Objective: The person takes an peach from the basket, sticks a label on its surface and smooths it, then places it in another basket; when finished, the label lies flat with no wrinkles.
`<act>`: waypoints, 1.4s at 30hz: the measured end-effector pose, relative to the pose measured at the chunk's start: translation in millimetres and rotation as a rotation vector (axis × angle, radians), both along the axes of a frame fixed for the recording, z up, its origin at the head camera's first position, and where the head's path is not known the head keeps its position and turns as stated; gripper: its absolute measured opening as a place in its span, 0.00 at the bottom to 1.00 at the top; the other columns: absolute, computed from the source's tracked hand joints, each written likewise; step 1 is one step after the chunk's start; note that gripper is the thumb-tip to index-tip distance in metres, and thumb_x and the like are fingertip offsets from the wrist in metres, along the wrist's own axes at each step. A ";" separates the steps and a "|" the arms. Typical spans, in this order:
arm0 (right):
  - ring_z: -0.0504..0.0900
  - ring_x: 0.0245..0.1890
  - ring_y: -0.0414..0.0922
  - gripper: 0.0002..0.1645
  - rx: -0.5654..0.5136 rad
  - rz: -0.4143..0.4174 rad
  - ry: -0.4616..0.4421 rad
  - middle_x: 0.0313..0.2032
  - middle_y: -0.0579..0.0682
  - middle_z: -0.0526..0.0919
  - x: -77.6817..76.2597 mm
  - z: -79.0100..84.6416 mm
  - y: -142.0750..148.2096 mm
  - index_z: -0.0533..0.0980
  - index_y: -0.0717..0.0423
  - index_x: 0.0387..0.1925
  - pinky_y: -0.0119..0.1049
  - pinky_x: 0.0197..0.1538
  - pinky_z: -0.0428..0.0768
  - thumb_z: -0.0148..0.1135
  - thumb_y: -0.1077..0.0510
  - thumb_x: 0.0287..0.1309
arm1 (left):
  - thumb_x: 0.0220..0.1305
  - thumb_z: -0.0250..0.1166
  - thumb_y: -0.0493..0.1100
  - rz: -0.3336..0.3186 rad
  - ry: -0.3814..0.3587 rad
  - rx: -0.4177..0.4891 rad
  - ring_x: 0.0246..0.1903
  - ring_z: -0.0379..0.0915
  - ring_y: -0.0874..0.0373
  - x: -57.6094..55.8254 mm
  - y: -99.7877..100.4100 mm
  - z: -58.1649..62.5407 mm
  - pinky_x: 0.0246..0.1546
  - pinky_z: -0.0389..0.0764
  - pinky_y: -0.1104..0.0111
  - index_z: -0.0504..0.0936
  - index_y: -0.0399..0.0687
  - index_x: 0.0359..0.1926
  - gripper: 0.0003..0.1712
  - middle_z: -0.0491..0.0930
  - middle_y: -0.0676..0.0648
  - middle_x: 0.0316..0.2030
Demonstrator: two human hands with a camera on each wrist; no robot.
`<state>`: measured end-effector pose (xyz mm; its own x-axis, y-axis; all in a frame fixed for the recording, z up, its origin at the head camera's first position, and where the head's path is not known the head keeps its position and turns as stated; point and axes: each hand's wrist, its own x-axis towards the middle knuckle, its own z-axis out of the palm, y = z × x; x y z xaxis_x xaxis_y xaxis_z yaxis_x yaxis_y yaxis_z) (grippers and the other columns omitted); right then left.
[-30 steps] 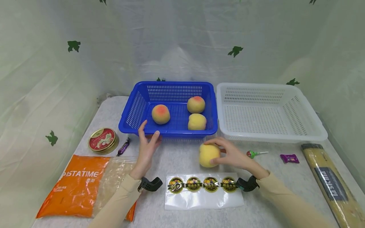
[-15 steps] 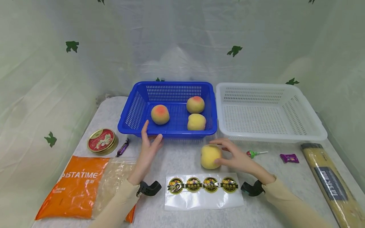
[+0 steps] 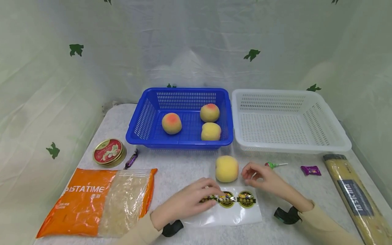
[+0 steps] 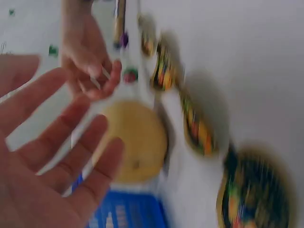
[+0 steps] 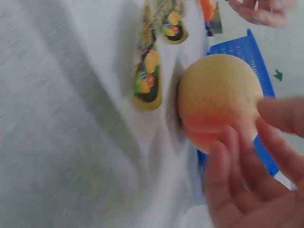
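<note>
Screened counter booth, apparently a staged recording space. Pale sheeting (image 3: 183,44) with green leaf-like motifs (image 3: 252,54) is hanging behind and beside a light-grey counter (image 3: 180,163), concealing the wider building. A blue basket (image 3: 180,141) and a white basket (image 3: 294,146) are standing rearward, packaged foods (image 3: 81,206) are lying at either side, and black wrist-worn units (image 3: 172,229) are showing.

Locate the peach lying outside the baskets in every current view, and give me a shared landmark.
Head: peach below centre, slightly right.
Left wrist: slightly left of and below centre, blurred.
Right wrist: right of centre.
Shared landmark: blue basket, partly visible in both wrist views.
</note>
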<state>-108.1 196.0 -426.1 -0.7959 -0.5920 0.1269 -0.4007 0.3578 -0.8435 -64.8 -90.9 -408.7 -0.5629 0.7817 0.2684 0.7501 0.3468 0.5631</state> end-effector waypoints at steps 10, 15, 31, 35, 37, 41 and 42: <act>0.73 0.31 0.37 0.14 0.312 0.084 0.045 0.30 0.38 0.75 14.4 -5.6 -2.6 0.73 0.47 0.33 0.31 0.33 0.75 0.65 0.64 0.43 | 0.61 0.52 0.60 -0.034 0.277 -0.443 0.57 0.54 0.57 20.5 37.9 -26.6 0.50 0.63 0.62 0.66 0.64 0.61 0.27 0.59 0.51 0.60; 0.71 0.29 0.36 0.17 0.385 0.083 0.109 0.28 0.36 0.73 17.7 -10.7 -6.6 0.73 0.45 0.32 0.29 0.33 0.73 0.66 0.65 0.39 | 0.58 0.55 0.62 -0.024 0.341 -0.470 0.54 0.57 0.56 21.6 40.2 -31.8 0.47 0.64 0.60 0.71 0.64 0.57 0.26 0.61 0.50 0.58; 0.72 0.25 0.36 0.21 0.095 0.175 0.023 0.24 0.41 0.74 8.7 13.7 -3.5 0.73 0.49 0.28 0.30 0.27 0.75 0.55 0.77 0.36 | 0.57 0.58 0.60 -0.066 0.320 -0.465 0.57 0.56 0.58 20.3 33.9 -29.5 0.49 0.65 0.54 0.73 0.67 0.54 0.23 0.62 0.53 0.58; 0.74 0.29 0.39 0.20 -0.005 0.162 0.017 0.29 0.45 0.76 -0.4 27.2 -4.8 0.73 0.52 0.31 0.33 0.32 0.77 0.55 0.78 0.41 | 0.57 0.57 0.60 -0.077 0.342 -0.449 0.56 0.56 0.58 19.0 33.4 -28.8 0.49 0.65 0.57 0.73 0.67 0.54 0.23 0.62 0.53 0.57; 0.74 0.30 0.40 0.18 -0.040 0.150 0.022 0.31 0.46 0.77 -4.6 32.4 -7.2 0.73 0.53 0.32 0.33 0.34 0.77 0.55 0.78 0.45 | 0.58 0.56 0.60 -0.088 0.345 -0.427 0.55 0.56 0.59 17.7 33.3 -27.5 0.48 0.64 0.60 0.73 0.68 0.54 0.22 0.62 0.53 0.57; 0.75 0.31 0.42 0.13 -0.053 0.091 0.042 0.32 0.46 0.78 -12.1 37.9 -15.1 0.74 0.55 0.33 0.34 0.35 0.77 0.55 0.74 0.50 | 0.62 0.54 0.58 -0.113 0.305 -0.330 0.54 0.56 0.60 12.4 31.7 -20.0 0.45 0.63 0.66 0.73 0.66 0.54 0.20 0.64 0.53 0.55; 0.75 0.30 0.42 0.12 -0.047 0.070 0.045 0.31 0.46 0.78 -13.8 38.5 -17.7 0.74 0.54 0.32 0.33 0.35 0.77 0.56 0.73 0.51 | 0.62 0.54 0.57 -0.110 0.296 -0.292 0.53 0.57 0.61 10.2 30.9 -17.4 0.45 0.64 0.67 0.74 0.65 0.53 0.19 0.65 0.53 0.54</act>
